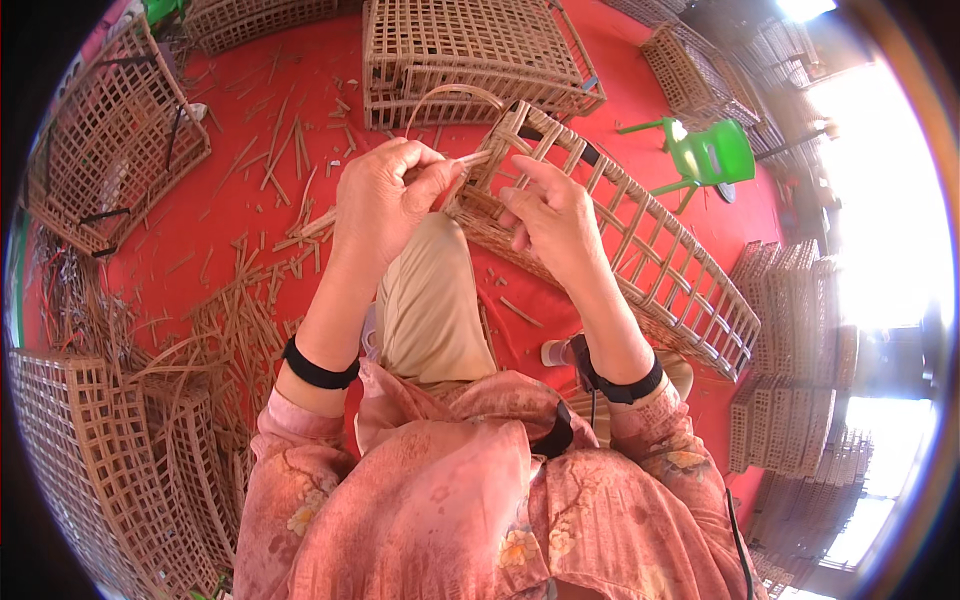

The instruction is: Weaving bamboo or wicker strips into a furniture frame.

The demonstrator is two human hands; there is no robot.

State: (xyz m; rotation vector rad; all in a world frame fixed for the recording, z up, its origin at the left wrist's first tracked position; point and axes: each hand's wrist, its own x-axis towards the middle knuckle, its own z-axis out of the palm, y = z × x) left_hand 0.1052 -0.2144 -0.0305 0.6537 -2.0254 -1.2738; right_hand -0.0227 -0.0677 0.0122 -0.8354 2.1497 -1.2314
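Note:
A long woven basket frame (pixel 640 240) with an open lattice lies slantwise across my lap, its near corner between my hands. My left hand (pixel 395 190) is closed on a flat tan weaving strip (pixel 474 158) at that corner. The strip seems to run on into a loop (pixel 455 88) that arches above the hand. At the same end of the frame, my right hand (pixel 550 215) has its index finger stretched toward the lattice and its other fingers curled. Whether those fingers grip part of the frame is hidden.
Cut strips (pixel 240 310) litter the red floor (pixel 240 110) on the left. Woven baskets stand at the far side (pixel 470 50), upper left (pixel 110 140) and lower left (pixel 90 450). A green plastic chair (pixel 715 155) is at the right, beyond stacked lattice panels (pixel 785 420).

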